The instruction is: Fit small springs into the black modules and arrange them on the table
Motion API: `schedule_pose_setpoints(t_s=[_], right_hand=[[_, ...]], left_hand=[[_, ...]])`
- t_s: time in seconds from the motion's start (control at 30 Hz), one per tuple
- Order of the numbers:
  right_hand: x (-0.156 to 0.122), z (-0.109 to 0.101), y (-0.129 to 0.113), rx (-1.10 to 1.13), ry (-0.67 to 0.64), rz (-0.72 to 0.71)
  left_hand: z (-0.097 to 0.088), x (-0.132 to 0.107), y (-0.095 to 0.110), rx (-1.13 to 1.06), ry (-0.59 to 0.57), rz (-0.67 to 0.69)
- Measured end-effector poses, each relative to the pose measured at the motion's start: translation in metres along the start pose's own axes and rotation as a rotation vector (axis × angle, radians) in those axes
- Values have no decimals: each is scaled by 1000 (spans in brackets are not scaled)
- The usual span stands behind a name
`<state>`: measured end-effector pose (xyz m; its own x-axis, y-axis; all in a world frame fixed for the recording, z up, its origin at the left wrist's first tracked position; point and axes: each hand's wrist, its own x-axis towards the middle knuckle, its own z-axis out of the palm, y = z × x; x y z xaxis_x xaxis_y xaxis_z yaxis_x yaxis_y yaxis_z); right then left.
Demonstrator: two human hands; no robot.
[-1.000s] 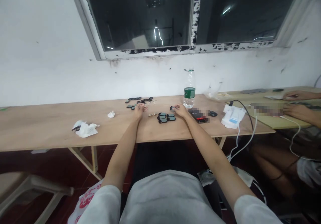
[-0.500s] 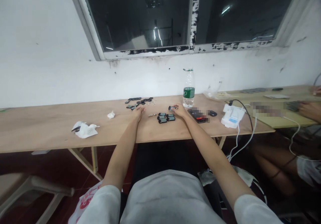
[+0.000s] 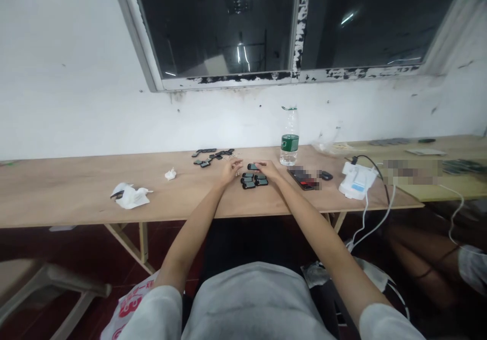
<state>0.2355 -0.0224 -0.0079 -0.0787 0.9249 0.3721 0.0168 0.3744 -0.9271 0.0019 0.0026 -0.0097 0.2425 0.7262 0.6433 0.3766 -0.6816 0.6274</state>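
My right hand (image 3: 268,169) pinches a small flat black piece with a grey-green face (image 3: 252,167), held just over the wooden table. Close on its left is my left hand (image 3: 230,170), fingers curled together at the tips; anything between them is too small to make out. Below the hands lies a cluster of similar black pieces (image 3: 248,184), set in short rows. Small pale pieces (image 3: 238,173) show partly beside my left hand. Farther back, more black pieces (image 3: 206,163) lie loosely scattered, with tiny light bits near them.
A water bottle (image 3: 289,144) stands behind my right hand. To the right lie a phone (image 3: 303,178), a black mouse-like object (image 3: 326,175) and a white power strip (image 3: 357,180) with cables. Crumpled tissues (image 3: 131,196) lie left on the table (image 3: 76,188). Another person's legs (image 3: 422,259) show at right.
My left hand has moved right, over the pale pieces and toward the held piece. My right hand has shifted slightly left with its piece. The other person's hand has left the view.
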Motion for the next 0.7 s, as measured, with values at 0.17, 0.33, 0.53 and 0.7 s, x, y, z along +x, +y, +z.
schedule_pose_setpoints(t_s=[0.17, 0.33, 0.53, 0.7], right_hand=[[-4, 7, -7, 36, -39, 1], [-8, 5, -11, 105, -41, 0], [-12, 7, -17, 89, -25, -7], [-10, 7, -13, 173, -45, 11]], left_hand=[[9, -4, 12, 75, -118, 136], [7, -5, 13, 82, -148, 127], [10, -5, 11, 85, -160, 88], [10, -4, 10, 85, -187, 131]])
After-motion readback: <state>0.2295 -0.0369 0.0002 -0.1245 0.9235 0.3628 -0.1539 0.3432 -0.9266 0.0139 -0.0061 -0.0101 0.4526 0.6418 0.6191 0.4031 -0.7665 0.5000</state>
